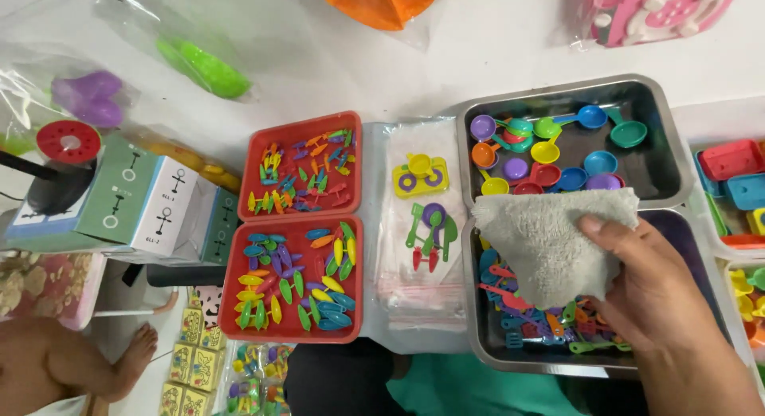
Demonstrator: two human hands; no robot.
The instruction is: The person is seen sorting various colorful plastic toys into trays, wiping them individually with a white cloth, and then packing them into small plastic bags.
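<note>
A grey-white cloth (550,245) is pinched along its right edge by the right hand (653,296), thumb on top and fingers curled beneath, so that it hangs spread over the nearer steel tray (486,336); held this way it covers part of the small coloured toy utensils (534,316) lying in that tray, which sits at about 4 o'clock in the view. The left hand is not in view. Directly beyond, toward 2 o'clock, a second steel tray (665,157) is filled with tiny coloured pans and cups (550,149), kept apart from the utensils by kind. At the centre of the counter (494,41) a stack of clear plastic bags (418,241) is laid flat, with one filled set of toy pieces (422,177) resting on top, within easy reach between the trays. Toward 9 o'clock two red trays (299,225) are set touching, one above the other, each holding sorted small coloured pieces. At the far left, green-and-white cartons (151,209) are seen.
</note>
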